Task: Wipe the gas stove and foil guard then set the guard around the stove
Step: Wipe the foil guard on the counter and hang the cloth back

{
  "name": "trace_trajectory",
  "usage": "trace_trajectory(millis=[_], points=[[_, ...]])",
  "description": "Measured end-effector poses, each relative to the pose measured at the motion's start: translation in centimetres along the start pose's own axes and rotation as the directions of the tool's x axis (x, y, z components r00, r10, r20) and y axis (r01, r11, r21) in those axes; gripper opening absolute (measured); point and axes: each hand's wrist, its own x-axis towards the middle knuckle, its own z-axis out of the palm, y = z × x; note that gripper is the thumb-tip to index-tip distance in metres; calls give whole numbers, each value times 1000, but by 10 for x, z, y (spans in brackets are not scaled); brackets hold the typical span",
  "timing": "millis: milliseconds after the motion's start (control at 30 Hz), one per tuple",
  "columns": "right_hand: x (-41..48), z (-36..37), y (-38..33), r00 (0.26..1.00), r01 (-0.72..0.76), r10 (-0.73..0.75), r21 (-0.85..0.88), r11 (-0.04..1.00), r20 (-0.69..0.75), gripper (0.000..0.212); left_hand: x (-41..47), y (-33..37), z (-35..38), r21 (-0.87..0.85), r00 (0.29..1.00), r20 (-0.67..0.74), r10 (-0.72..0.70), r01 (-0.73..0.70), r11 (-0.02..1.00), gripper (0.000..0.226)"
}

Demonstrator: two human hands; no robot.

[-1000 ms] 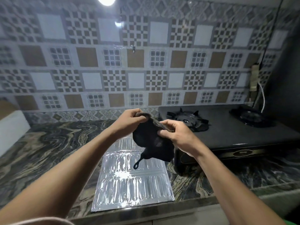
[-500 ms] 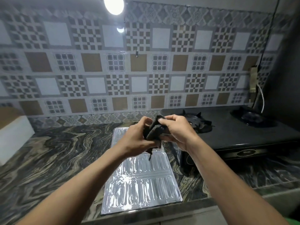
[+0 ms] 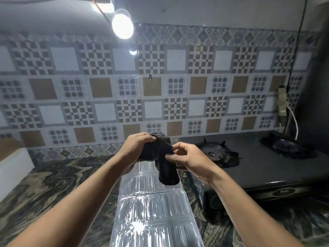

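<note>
Your bare round white light bulb (image 3: 122,25) blazes overhead; below it, glare streaks the ribbed silver foil guard (image 3: 153,211). Edges bow and blur.

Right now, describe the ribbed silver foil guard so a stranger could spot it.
On the dark marbled stone countertop, just left of the black two-burner gas stove, the ribbed silver foil guard lies flat. It alone is shiny, mirroring the bulb's light.
</note>
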Motion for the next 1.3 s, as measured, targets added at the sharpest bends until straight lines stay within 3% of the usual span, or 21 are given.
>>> trace_trajectory(millis=[67,167,233,333,433,500,567,667,767,900,1067,1300], points=[[14,-4,-1,999,31,-30,21,999,-22,28,13,2,2,-35,1000,-21,-4,3,999,12],[34,-13,-11,996,76,-74,-34,997,48,47,36,10,5,-115,999,-32,1,-5,993,33],[49,-20,-14,992,121,-115,-121,985,55,53,54,20,7,-88,994,-97,57,-65,994,23],[79,-38,-13,979,192,-198,-111,975,-42,23,79,32,10,69,980,-155,128,-118,991,15],[111,-63,-16,984,173,-173,-7,985,-49,23,102,40,4,168,981,-175,80,-51,984,14],[130,-78,-23,984,180,-180,-10,984,-1,25,112,46,-1,189,997,-78,-9,24,982,33],[150,-92,-33,977,196,-191,-50,979,94,23,125,50,-4,199,981,125,-151,124,972,58],[180,-112,-49,948,226,-186,-135,965,258,18,149,51,-1,209,931,291,-221,164,964,54],[209,-128,-62,932,251,-185,-191,949,311,17,177,54,0,252,977,149,-151,110,962,42],[249,-148,-70,917,307,-229,-213,928,326,34,210,63,-5,241,1000,-14,-5,8,970,29],[295,-159,-77,868,458,-376,-229,859,324,20,256,72,-14,177,977,-129,172,-148,973,29],[368,-164,-77,841,539,-445,-417,732,307,27,317,85,-33,352,916,-182,359,-280,893,33]])
